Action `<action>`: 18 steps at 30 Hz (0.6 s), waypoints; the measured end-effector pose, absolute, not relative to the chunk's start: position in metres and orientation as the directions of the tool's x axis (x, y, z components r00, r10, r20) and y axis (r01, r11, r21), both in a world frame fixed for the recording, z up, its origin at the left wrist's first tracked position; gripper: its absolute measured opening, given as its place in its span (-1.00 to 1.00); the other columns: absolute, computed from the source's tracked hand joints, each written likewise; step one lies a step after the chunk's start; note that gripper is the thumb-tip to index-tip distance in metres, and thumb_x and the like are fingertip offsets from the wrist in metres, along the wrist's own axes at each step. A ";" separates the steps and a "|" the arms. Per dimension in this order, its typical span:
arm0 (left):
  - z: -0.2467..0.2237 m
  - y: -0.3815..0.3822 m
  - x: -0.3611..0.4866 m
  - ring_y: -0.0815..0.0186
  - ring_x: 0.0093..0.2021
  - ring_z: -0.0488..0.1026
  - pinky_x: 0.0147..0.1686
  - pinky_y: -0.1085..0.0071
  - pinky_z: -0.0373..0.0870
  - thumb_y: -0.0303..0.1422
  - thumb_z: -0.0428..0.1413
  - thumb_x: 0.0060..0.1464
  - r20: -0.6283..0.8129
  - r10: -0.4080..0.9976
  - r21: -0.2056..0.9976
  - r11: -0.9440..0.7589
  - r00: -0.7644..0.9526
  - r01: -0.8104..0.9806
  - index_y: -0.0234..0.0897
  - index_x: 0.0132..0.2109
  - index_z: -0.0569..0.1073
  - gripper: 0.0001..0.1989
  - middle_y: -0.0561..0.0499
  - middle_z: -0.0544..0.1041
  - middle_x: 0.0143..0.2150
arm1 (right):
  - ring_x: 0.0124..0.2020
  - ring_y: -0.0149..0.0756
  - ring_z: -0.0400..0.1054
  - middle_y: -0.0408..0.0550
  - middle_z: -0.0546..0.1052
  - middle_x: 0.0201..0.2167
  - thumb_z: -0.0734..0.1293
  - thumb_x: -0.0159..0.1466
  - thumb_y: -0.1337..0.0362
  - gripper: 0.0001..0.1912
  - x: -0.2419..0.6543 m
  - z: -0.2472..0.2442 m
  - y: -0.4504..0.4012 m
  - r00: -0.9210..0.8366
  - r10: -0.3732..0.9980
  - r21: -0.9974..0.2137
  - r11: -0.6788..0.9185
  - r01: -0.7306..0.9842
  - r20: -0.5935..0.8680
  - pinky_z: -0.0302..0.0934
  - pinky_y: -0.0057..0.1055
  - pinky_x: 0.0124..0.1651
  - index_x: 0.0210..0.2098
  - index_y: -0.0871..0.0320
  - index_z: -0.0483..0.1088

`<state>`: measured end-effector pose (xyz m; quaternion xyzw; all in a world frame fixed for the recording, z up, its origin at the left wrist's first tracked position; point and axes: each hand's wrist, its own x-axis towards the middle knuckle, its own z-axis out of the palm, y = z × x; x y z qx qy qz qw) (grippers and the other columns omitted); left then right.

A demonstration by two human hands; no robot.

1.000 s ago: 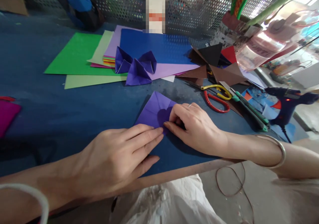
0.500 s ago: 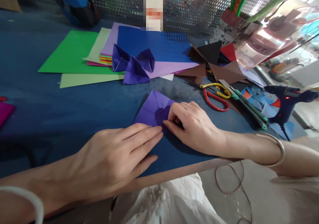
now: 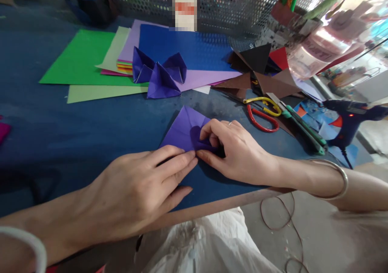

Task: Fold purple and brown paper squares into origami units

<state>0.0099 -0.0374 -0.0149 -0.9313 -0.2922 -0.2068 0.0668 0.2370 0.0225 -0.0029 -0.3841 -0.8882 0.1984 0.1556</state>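
Observation:
A creased purple paper (image 3: 184, 127) lies on the blue table, one corner pointing away from me. My left hand (image 3: 151, 180) rests flat with fingers stretched out, its fingertips on the paper's near edge. From the right, my right hand (image 3: 236, 151) pinches the right part of the paper between thumb and bent fingers, and that part is lifted a little. The fingertips of both hands nearly meet. Beyond the paper stand folded purple paper pieces (image 3: 163, 81).
Behind are coloured sheets, a green one (image 3: 81, 58) and a blue one (image 3: 184, 48). To the right lie scissors (image 3: 263, 118), a cutter (image 3: 306, 129), brown paper scraps (image 3: 280, 86) and a glue gun (image 3: 348, 119) with a red light. The table's edge (image 3: 218, 203) runs near me.
The fingers of my right hand have lifted slightly and curled at the right part of the paper. My left hand has barely moved. The whole view has shifted a little.

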 end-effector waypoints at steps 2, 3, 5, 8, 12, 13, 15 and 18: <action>-0.016 -0.037 0.009 0.17 0.01 0.57 -0.18 0.26 0.58 -0.34 -0.08 0.43 0.422 0.524 0.003 -0.817 0.740 0.576 -0.43 0.10 0.48 -0.67 -0.03 0.66 0.02 | -0.38 -0.37 0.27 -0.20 0.40 -0.41 0.43 0.28 0.26 -0.77 0.237 -0.002 0.022 -0.659 0.743 -0.469 0.627 0.622 0.119 0.00 -0.33 -0.22 -0.14 0.19 0.36; -0.016 -0.037 0.009 0.17 0.01 0.57 -0.18 0.26 0.59 -0.34 -0.08 0.44 0.420 0.524 0.002 -0.817 0.741 0.577 -0.43 0.11 0.48 -0.67 -0.03 0.66 0.02 | -0.38 -0.38 0.27 -0.21 0.40 -0.41 0.43 0.29 0.26 -0.77 0.237 -0.003 0.022 -0.660 0.742 -0.468 0.627 0.623 0.114 0.00 -0.33 -0.22 -0.13 0.19 0.36; -0.014 -0.036 0.008 0.17 0.01 0.58 -0.19 0.27 0.59 -0.35 -0.08 0.43 0.412 0.517 -0.012 -0.821 0.751 0.571 -0.44 0.10 0.49 -0.67 -0.04 0.66 0.03 | -0.38 -0.38 0.26 -0.21 0.40 -0.40 0.42 0.30 0.27 -0.78 0.238 -0.003 0.022 -0.667 0.738 -0.469 0.628 0.621 0.104 0.00 -0.33 -0.21 -0.12 0.19 0.36; -0.011 -0.035 0.007 0.18 0.00 0.60 -0.19 0.27 0.61 -0.36 -0.08 0.44 0.413 0.501 -0.037 -0.825 0.760 0.564 -0.45 0.08 0.51 -0.67 -0.04 0.67 0.03 | -0.37 -0.38 0.27 -0.22 0.40 -0.40 0.40 0.32 0.32 -0.80 0.239 -0.003 0.023 -0.673 0.733 -0.482 0.626 0.612 0.097 0.01 -0.33 -0.21 -0.10 0.18 0.36; -0.009 -0.035 0.007 0.19 0.02 0.61 -0.16 0.27 0.62 -0.36 -0.07 0.44 0.414 0.503 -0.036 -0.824 0.759 0.565 -0.43 0.09 0.51 -0.67 -0.03 0.66 0.06 | -0.37 -0.38 0.28 -0.23 0.40 -0.41 0.39 0.32 0.35 -0.80 0.239 -0.002 0.024 -0.672 0.736 -0.497 0.617 0.610 0.089 0.02 -0.33 -0.20 -0.08 0.17 0.34; -0.009 -0.035 0.007 0.19 0.03 0.61 -0.15 0.27 0.63 -0.35 -0.07 0.44 0.413 0.505 -0.032 -0.824 0.758 0.566 -0.42 0.10 0.51 -0.67 -0.03 0.66 0.07 | -0.37 -0.38 0.28 -0.23 0.40 -0.41 0.38 0.32 0.35 -0.79 0.239 -0.002 0.024 -0.671 0.736 -0.496 0.615 0.613 0.084 0.02 -0.33 -0.20 -0.07 0.17 0.34; -0.010 -0.035 0.008 0.18 0.05 0.61 -0.12 0.26 0.63 -0.34 -0.08 0.44 0.404 0.508 -0.025 -0.825 0.761 0.564 -0.42 0.11 0.51 -0.66 -0.04 0.65 0.09 | -0.36 -0.36 0.28 -0.21 0.42 -0.39 0.37 0.33 0.34 -0.77 0.239 -0.002 0.023 -0.671 0.737 -0.478 0.620 0.622 0.082 0.03 -0.32 -0.19 -0.04 0.18 0.32; -0.011 -0.034 0.007 0.15 0.06 0.61 -0.10 0.23 0.64 -0.34 -0.07 0.43 0.401 0.501 -0.015 -0.833 0.767 0.553 -0.43 0.12 0.50 -0.66 -0.08 0.64 0.11 | -0.29 -0.29 0.30 -0.14 0.46 -0.32 0.35 0.34 0.31 -0.74 0.239 -0.003 0.022 -0.668 0.736 -0.415 0.646 0.641 0.113 0.03 -0.29 -0.17 0.00 0.17 0.31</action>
